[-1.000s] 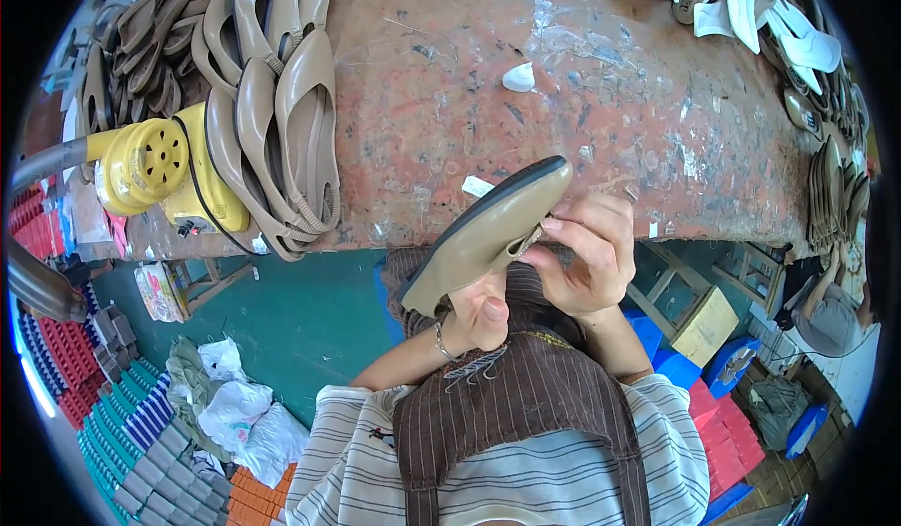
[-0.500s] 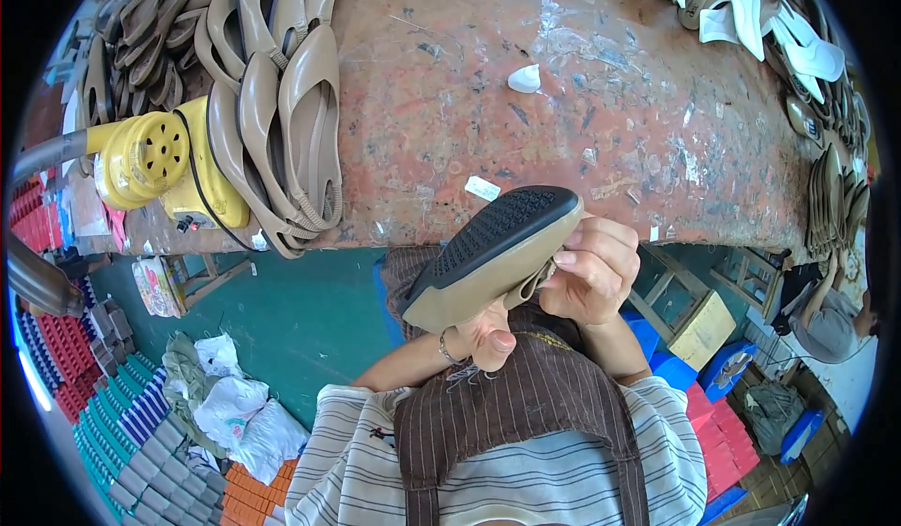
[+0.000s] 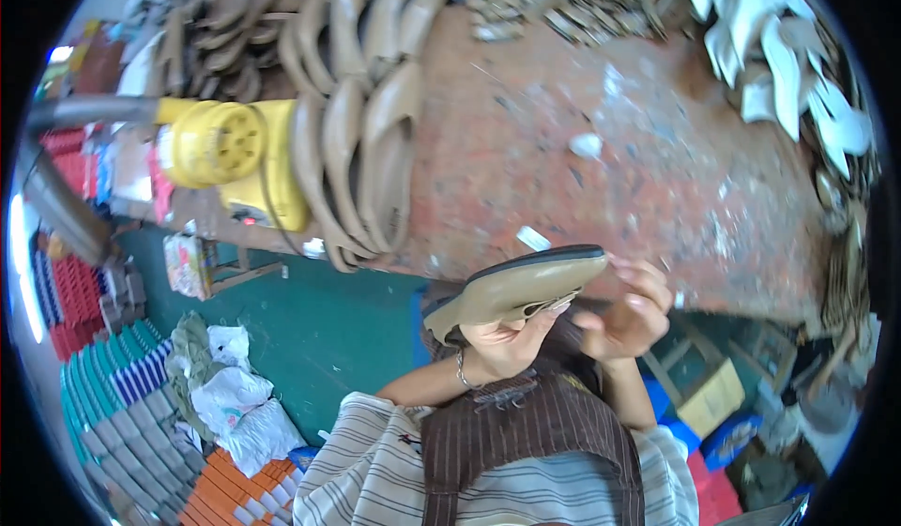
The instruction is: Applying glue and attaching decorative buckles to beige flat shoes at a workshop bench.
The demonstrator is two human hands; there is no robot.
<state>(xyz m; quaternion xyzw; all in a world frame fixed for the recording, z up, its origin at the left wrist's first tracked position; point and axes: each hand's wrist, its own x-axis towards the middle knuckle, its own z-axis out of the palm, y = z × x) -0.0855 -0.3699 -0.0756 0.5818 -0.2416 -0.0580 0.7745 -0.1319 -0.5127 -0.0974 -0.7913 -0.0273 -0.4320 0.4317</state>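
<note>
Item: tan shoe sole (image 3: 518, 289), cradled on my left hand (image 3: 502, 343), fingers curled beneath. Right hand (image 3: 627, 312) fingers loosely spread beside it, so I judge it could tip off.

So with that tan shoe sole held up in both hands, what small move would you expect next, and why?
Probably a slight turn of the tan sole. The left hand grips it from below while the right hand fingers its far end, seemingly inspecting it.

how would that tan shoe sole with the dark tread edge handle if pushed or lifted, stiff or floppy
The tan shoe sole probably stays fairly stiff: it keeps its shape overhanging the left hand. Likely light, since fingers alone support it. The right hand hovers beside its tip.
</note>
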